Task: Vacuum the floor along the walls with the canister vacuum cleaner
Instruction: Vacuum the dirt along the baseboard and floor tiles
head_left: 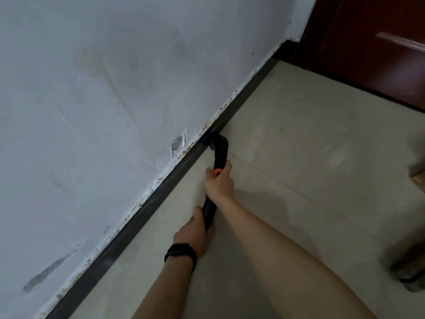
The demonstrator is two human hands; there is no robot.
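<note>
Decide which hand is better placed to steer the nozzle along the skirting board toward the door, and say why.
Right, probably. The right hand grips the wand nearest the nozzle, by the orange collar, so it guides the tip; the left hand holds further back.

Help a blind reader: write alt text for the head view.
The right hand and, behind it, the left hand grip a black vacuum wand, its nozzle at the dark baseboard below a scuffed white wall.

Everything is dimly and softly lit. A faint shadow is seen on the floor near the middle. All is a little blurred, most at the right edge.
</note>
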